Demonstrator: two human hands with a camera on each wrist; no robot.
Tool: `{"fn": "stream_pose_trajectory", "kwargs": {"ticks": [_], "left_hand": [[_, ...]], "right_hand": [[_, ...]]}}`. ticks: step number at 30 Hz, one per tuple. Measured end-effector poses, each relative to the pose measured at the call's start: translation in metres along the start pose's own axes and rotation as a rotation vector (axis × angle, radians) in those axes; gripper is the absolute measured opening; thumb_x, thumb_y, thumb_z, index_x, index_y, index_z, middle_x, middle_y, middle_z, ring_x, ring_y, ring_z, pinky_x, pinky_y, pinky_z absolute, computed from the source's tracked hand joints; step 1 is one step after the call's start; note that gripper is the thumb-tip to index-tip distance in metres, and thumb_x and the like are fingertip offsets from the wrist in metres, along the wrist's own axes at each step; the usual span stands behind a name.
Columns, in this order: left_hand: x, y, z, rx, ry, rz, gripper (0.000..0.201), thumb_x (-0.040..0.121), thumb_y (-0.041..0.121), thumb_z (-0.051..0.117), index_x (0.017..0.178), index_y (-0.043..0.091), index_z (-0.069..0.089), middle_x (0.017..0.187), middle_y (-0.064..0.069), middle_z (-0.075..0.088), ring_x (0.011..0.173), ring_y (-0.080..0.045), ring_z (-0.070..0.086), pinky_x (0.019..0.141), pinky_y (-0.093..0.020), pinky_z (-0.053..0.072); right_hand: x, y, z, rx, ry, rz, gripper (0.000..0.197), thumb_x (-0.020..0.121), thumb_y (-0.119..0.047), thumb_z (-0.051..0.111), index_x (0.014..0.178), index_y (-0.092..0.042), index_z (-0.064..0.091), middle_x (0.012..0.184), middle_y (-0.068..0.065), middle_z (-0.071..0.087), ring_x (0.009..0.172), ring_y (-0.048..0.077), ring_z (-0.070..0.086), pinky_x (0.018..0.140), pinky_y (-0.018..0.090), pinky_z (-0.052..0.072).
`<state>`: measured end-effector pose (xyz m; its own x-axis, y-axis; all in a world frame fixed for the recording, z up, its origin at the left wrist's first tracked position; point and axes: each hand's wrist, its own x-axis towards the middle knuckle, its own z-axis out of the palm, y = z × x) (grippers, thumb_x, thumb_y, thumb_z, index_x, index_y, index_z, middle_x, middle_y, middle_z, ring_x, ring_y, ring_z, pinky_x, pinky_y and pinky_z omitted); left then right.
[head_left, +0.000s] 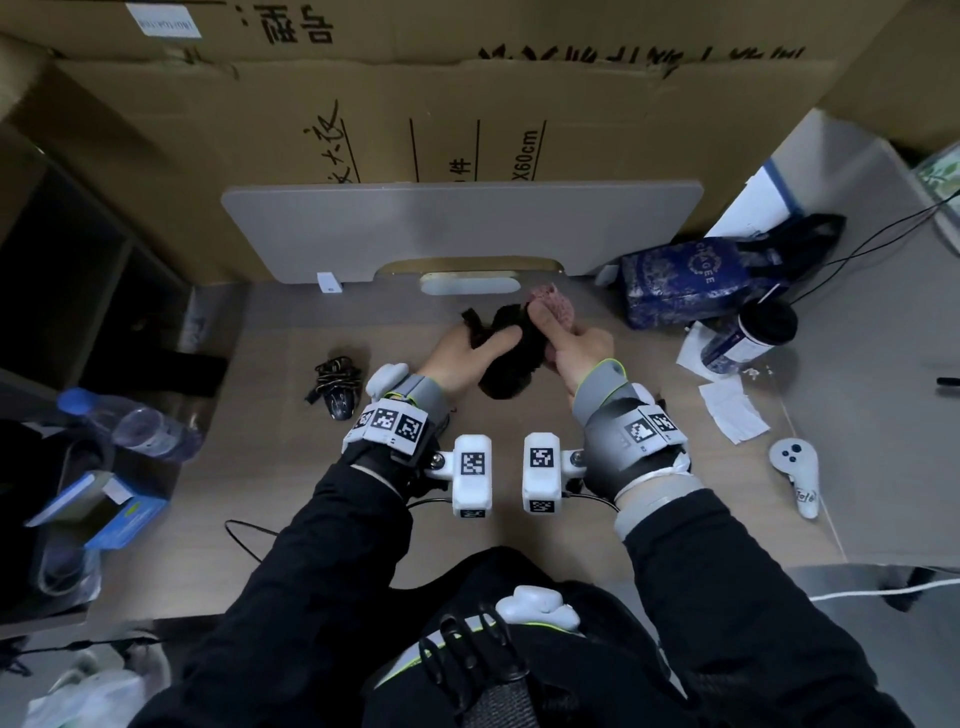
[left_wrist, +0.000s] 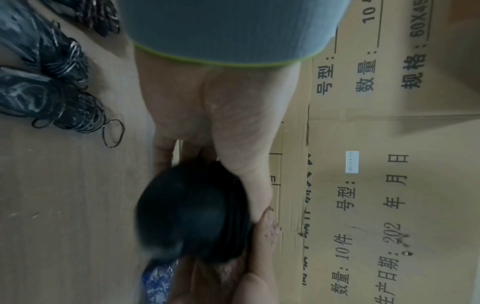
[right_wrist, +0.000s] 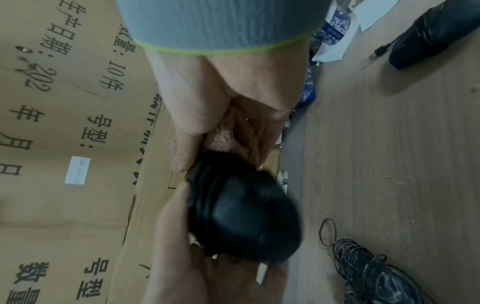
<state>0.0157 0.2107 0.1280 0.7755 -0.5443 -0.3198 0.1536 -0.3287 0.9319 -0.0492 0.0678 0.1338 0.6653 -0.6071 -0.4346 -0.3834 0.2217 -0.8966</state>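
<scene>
Above the middle of the wooden desk (head_left: 291, 467), both hands hold a bundle of soft items. The bundle is a black rolled fabric piece (head_left: 511, 364) (left_wrist: 192, 209) (right_wrist: 246, 216) and a pink knit piece (head_left: 556, 306) (right_wrist: 223, 139). My left hand (head_left: 467, 348) (left_wrist: 221, 115) grips the black piece from the left, fingers curled round it. My right hand (head_left: 571, 348) (right_wrist: 207, 92) has its fingers curled round the pink knit piece, and its thumb presses the black piece's ribbed rim. Most of the pink piece is hidden behind the right hand, and the black piece is blurred.
A dark mouse with a coiled cable (head_left: 337, 387) lies left of the hands. At the right are a blue patterned bag (head_left: 680, 283), a dark-lidded container (head_left: 748, 332), papers (head_left: 732, 410) and a white controller (head_left: 797, 475). A water bottle (head_left: 130, 423) lies far left. A grey board (head_left: 457, 228) and cardboard box (head_left: 415, 114) stand behind.
</scene>
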Motion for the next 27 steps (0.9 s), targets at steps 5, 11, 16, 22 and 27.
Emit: {"fn": "stream_pose_trajectory", "kwargs": {"ticks": [5,11,16,22,27], "left_hand": [[-0.001,-0.004,0.005,-0.347,0.016,-0.165,0.027,0.094,0.031,0.070,0.113,0.012,0.066,0.116,-0.014,0.073,0.108,-0.029,0.070,0.093,-0.042,0.058],[0.007,-0.003,-0.003,-0.504,0.321,-0.257,0.050,0.089,0.045,0.071,0.111,0.001,0.062,0.105,-0.013,0.073,0.097,-0.029,0.072,0.089,-0.044,0.060],[0.007,-0.005,-0.003,-0.372,0.470,-0.249,0.054,0.092,0.049,0.066,0.119,0.002,0.060,0.107,-0.010,0.069,0.101,-0.028,0.068,0.084,-0.036,0.056],[-0.002,0.001,-0.004,-0.285,0.528,-0.231,0.056,0.101,0.047,0.051,0.127,-0.003,0.058,0.111,-0.011,0.064,0.085,-0.022,0.056,0.044,-0.013,0.035],[-0.004,0.001,-0.003,-0.239,0.598,-0.197,0.051,0.101,0.044,0.054,0.129,0.001,0.059,0.121,-0.012,0.066,0.105,-0.028,0.059,0.063,-0.013,0.031]], "right_hand": [[0.002,-0.008,-0.001,-0.115,0.038,0.027,0.050,0.086,-0.053,0.066,0.109,-0.008,0.066,0.095,0.009,0.068,0.086,0.025,0.066,0.084,0.031,0.050],[-0.004,-0.005,0.010,0.153,-0.085,0.321,0.032,0.093,-0.038,0.061,0.113,-0.014,0.065,0.115,0.011,0.068,0.094,0.029,0.067,0.080,0.041,0.055],[-0.016,0.003,0.014,0.364,-0.267,0.320,0.034,0.101,-0.034,0.048,0.122,-0.009,0.059,0.120,0.012,0.064,0.114,0.034,0.061,0.094,0.053,0.052],[-0.021,0.009,0.013,0.122,-0.372,0.199,0.042,0.090,0.002,0.063,0.129,0.011,0.050,0.122,0.029,0.062,0.096,0.033,0.068,0.082,0.038,0.059],[-0.023,0.005,0.022,-0.163,-0.330,0.062,0.044,0.073,0.006,0.081,0.104,0.000,0.050,0.087,0.021,0.068,0.056,0.019,0.069,0.052,0.033,0.060]]}}
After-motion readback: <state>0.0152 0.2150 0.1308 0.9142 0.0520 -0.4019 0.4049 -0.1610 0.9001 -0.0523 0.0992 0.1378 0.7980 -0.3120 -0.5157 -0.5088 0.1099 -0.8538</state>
